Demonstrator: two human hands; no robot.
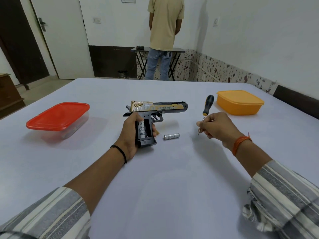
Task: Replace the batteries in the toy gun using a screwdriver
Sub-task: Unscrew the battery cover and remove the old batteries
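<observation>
One battery (171, 136) is lying out on the worktop (172, 169); gun (155, 109) is being gripped by left hand (130, 135), screwdriver (206, 109) pinched by right hand (216, 128); remaining cell is best being levered gently.

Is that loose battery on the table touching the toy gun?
Apart. The head view shows bare tablecloth between the battery and the toy gun grip.

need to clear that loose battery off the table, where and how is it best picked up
Pinch the battery across its middle, from above. It lies flat on the table, long axis left-right, so its round sides are open front and back. The right hand is nearer but holds the screwdriver.
</observation>
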